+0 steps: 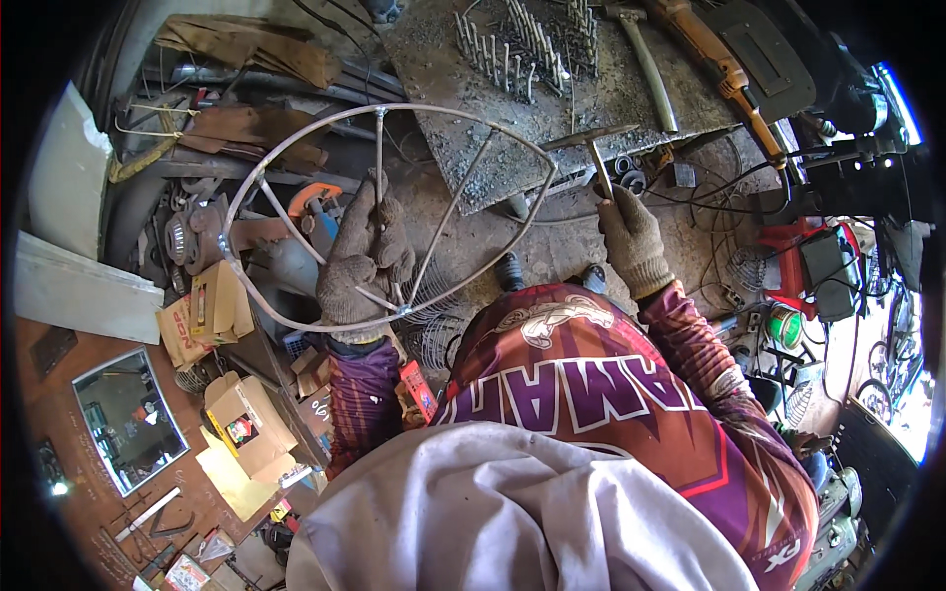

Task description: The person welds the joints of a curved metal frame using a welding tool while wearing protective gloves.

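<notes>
My left hand (365, 258), in a worn grey work glove, grips the spokes of a round wire frame (296, 138), a metal ring with several thin rods meeting near its lower edge. The ring is held up over the floor and reaches onto the corner of a scorched steel worktable (463, 89). My right hand (631, 236), also gloved, holds the handle of a small chipping hammer (591, 148), whose head lies at the table's front edge beside the ring's right side. My sleeves are purple and red.
On the worktable stand rows of upright metal pins (522, 44), a second hammer (650, 69) and an orange power tool (719, 69). Cardboard boxes (222, 305), scrap metal and a mirror (128, 419) lie left. Cables, a red machine (818, 256) and wire fan guards (434, 335) crowd the right and floor.
</notes>
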{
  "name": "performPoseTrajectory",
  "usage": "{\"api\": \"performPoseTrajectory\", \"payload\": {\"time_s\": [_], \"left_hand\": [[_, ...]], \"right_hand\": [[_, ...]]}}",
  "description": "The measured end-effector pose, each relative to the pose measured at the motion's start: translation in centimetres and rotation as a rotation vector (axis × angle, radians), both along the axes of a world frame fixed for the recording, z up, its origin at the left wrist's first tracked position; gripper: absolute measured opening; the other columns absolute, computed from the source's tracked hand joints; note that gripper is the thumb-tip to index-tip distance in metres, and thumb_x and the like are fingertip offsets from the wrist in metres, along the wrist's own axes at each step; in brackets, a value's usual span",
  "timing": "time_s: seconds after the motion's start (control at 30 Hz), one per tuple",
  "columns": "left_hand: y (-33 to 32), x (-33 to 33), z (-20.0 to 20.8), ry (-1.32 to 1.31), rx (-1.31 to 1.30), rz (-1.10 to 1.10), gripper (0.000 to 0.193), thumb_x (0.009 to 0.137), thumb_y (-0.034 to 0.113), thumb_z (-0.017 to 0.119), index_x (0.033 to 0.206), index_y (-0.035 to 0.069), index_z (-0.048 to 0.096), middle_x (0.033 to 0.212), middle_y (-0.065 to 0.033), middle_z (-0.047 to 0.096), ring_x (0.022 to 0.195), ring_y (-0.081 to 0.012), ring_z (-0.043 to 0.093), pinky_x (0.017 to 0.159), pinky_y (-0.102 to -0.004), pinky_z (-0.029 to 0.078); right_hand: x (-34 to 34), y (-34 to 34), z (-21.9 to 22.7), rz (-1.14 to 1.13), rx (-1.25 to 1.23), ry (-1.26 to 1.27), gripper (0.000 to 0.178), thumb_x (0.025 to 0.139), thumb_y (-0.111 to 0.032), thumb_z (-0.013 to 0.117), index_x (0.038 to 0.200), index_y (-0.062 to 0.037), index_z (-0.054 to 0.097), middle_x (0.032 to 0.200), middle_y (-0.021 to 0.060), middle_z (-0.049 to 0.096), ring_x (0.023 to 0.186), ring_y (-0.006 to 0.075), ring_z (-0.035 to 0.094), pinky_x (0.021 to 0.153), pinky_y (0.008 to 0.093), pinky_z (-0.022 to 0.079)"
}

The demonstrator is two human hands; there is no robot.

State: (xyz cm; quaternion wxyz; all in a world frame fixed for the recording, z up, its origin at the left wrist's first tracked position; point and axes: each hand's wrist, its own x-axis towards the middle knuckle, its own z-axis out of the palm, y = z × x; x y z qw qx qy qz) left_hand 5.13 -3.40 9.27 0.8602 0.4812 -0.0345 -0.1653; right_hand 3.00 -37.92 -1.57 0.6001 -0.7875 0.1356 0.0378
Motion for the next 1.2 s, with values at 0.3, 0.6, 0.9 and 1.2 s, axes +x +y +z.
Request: {"api": "performPoseTrajectory", "payload": {"time_s": [0.3, 0.6, 0.9, 1.2], "left_hand": [[-1.1, -0.2, 0.2, -0.029, -0.134, -0.046, 0.102, 0.076, 0.029, 0.072, 0.159, 0.0, 0.019, 0.123, -0.0052, 0.049, 0.079, -0.0122, 0.048, 0.065, -0.03, 0.048], [-3.8, -1.6, 3.3, -0.13, 0.145, 0.128, 0.108, 0.071, 0.03, 0.082, 0.157, -0.001, 0.023, 0.103, -0.0021, 0.048, 0.068, -0.0076, 0.045, 0.052, -0.0221, 0.042], [-2.8, -1.6, 2.7, -0.561, 0.71, 0.186, 0.095, 0.079, 0.028, 0.085, 0.149, -0.01, 0.033, 0.135, -0.0222, 0.053, 0.124, -0.0281, 0.054, 0.104, -0.0385, 0.045], [-5.7, -1.0, 6.2, -1.263, 1.333, 0.136, 0.077, 0.079, 0.021, 0.076, 0.147, 0.004, 0.044, 0.11, -0.0181, 0.061, 0.088, -0.0339, 0.062, 0.075, -0.0452, 0.051]], "right_hand": [[0.0, 0.0, -0.4, -0.025, 0.111, 0.066, 0.029, 0.101, -0.029, 0.058, 0.115, -0.004, 0.064, 0.074, 0.0014, 0.058, 0.063, 0.0094, 0.054, 0.056, 0.029, 0.046], [0.2, -0.1, -1.1, -0.027, 0.15, 0.125, 0.027, 0.102, -0.03, 0.056, 0.112, -0.0068, 0.063, 0.07, -0.0001, 0.055, 0.054, 0.0091, 0.052, 0.048, 0.0282, 0.044], [0.4, -0.2, -1.1, -0.025, 0.161, 0.099, 0.027, 0.102, -0.03, 0.057, 0.113, -0.0069, 0.064, 0.07, -0.0023, 0.055, 0.054, 0.007, 0.051, 0.047, 0.027, 0.043], [0.4, -0.3, -1.4, -0.011, 0.131, 0.045, 0.027, 0.102, -0.03, 0.057, 0.114, -0.0067, 0.064, 0.071, -0.0027, 0.055, 0.055, 0.0068, 0.05, 0.048, 0.0265, 0.043]]}}
